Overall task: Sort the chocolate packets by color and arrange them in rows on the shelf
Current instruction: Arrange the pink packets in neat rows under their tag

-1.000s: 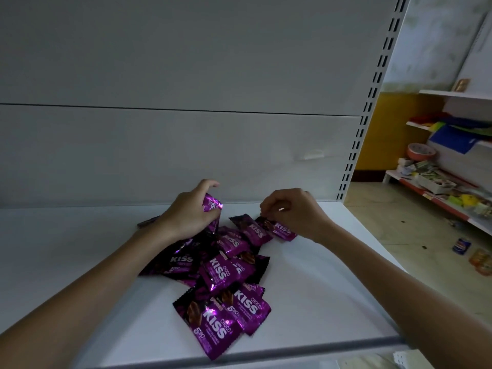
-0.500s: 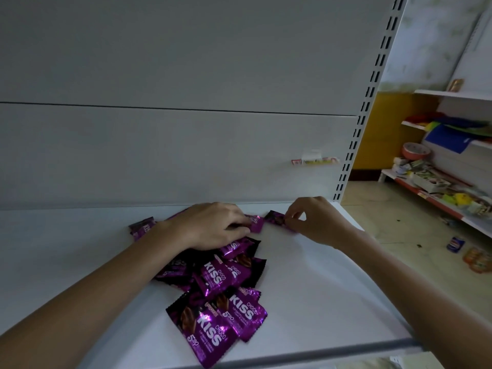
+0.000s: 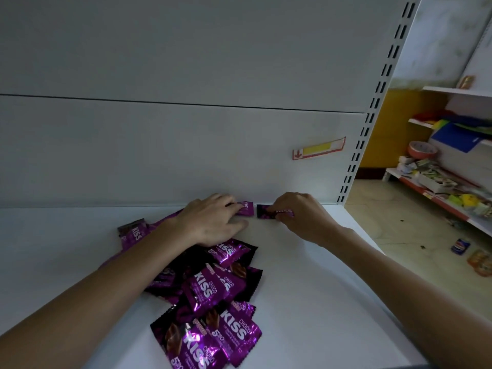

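Red-and-yellow price tag (image 3: 319,148) on a white back panel (image 3: 186,145); to the right, another rack (image 3: 440,202) crowded with colourful goods (image 3: 436,179).

The left hand (image 3: 213,219) no longer lifts the first packet (image 3: 246,208); it now presses it flat near the back panel (image 3: 159,155). The right hand (image 3: 300,217) has carried the second packet (image 3: 269,211) from the pile (image 3: 213,288) to just beside it.

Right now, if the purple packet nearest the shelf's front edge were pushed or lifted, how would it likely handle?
The front packet looks like thin, crinkled foil, so it would probably flex rather than stay stiff. Its glossy film on the smooth shelf suggests it slides easily. It lies flat, overlapping a neighbouring packet, so it shouldn't roll but may drag that one.
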### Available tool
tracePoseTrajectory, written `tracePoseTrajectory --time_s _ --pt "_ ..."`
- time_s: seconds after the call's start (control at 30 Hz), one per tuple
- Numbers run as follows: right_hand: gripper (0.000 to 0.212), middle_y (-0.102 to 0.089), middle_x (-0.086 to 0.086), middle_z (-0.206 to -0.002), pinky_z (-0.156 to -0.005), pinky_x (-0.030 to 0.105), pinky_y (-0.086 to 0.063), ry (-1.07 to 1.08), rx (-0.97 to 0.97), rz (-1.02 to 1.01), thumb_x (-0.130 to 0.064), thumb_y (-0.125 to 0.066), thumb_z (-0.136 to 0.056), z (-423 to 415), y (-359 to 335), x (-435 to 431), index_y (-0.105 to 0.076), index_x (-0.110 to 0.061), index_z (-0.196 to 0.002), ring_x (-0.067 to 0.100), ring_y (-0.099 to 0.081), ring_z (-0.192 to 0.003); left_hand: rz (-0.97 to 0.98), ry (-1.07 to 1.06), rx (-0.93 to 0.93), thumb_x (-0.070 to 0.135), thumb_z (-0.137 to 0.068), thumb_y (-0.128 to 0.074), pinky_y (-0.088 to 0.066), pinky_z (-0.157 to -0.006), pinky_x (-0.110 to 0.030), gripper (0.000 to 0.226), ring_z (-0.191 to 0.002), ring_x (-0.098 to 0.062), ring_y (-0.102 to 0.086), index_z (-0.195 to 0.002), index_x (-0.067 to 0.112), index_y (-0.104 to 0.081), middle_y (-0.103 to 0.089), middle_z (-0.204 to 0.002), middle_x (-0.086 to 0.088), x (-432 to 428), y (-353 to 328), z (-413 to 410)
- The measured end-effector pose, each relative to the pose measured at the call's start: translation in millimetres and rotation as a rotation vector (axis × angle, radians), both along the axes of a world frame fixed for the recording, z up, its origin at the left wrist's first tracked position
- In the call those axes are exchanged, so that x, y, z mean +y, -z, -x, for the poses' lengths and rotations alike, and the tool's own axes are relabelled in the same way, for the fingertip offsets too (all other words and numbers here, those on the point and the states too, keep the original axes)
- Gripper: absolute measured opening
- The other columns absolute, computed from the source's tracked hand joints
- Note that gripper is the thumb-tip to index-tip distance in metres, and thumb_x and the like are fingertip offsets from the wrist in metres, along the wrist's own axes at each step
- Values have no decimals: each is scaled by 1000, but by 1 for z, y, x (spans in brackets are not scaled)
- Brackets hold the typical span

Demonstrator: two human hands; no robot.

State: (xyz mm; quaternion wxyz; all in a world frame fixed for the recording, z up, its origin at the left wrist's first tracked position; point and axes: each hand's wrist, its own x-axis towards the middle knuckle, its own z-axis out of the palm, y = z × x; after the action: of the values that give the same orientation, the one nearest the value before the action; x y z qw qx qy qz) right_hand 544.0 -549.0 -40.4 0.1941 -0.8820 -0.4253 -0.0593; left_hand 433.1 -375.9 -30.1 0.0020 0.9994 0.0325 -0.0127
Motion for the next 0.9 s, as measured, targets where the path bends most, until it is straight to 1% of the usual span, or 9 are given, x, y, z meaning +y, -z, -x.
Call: tracePoseTrajectory --time_s 0.17,0.37,0.47,0.53,0.6,0.67,0.77,0.83,0.9 --pt "29 -62 3 -118 -90 33 -46 -29 -36 3 -13 -53 -91 -1 2 11 -65 -20 -116 23 -56 -106 -18 -18 5 59 -92 -22 -27 -108 -41 63 -138 -13 -16 -147 31 -8 -16 -153 11 12 6 3" --pt "27 -63 2 -115 -87 33 -47 -73 -35 -14 -13 -54 -90 3 2 20 -66 -20 -113 21 -57 -104 -49 -6 38 61 -91 -22 -22 -110 -45 61 -139 -15 -9 -145 34 -20 -7 -154 12 14 8 0" --pt "24 -63 1 -114 -85 29 -47 -56 -4 -33 -14 -56 -89 5 0 20 -67 -19 -110 20 -57 -102 138 -30 3 71 -85 -19 -18 -113 -45 66 -141 -13 -7 -144 41 -16 4 -155 14 21 9 6" --pt "21 -62 2 -113 -84 28 -47 -27 12 -100 -15 -57 -89 8 -3 19 -67 -16 -107 19 -57 -102 312 -37 -168 74 -82 -20 -22 -112 -41 69 -140 -11 -17 -142 40 -25 -12 -154 12 32 5 14" --pt "18 -63 2 -109 -81 26 -46 -17 8 -173 -15 -57 -89 15 -7 18 -68 -15 -103 18 -58 -98 416 -56 -357 57 -90 -29 -32 -105 -32 55 -129 -12 -38 -130 26 -51 -42 -140 6 44 -3 26" --pt "16 -68 3 -100 -79 30 -51 -52 61 -201 -17 -57 -89 29 -11 21 -70 -15 -97 16 -61 -88 436 -80 -439 34 -95 -43 -39 -93 -28 30 -109 -11 -54 -107 20 -67 -60 -115 5 55 -8 40" --pt "25 -69 -1 -95 -76 28 -52 -144 187 -92 -37 -58 -87 57 -12 30 -69 -17 -99 11 -61 -82 385 -122 -416 30 -87 -58 -42 -86 -29 14 -96 -9 -55 -95 26 -70 -61 -100 9 64 -7 61" --pt "37 -65 -4 -99 -74 21 -48 -176 244 18 -45 -60 -84 70 -12 37 -63 -19 -109 9 -57 -84 368 -156 -323 38 -84 -61 -43 -84 -29 18 -95 -9 -54 -97 28 -69 -59 -99 8 66 -1 73" --pt "40 -62 -4 -98 -71 16 -44 -175 297 61 -42 -63 -82 76 -12 41 -60 -18 -114 7 -55 -83 382 -174 -253 46 -84 -58 -45 -85 -31 26 -93 -8 -54 -97 27 -69 -59 -98 7 67 5 81"
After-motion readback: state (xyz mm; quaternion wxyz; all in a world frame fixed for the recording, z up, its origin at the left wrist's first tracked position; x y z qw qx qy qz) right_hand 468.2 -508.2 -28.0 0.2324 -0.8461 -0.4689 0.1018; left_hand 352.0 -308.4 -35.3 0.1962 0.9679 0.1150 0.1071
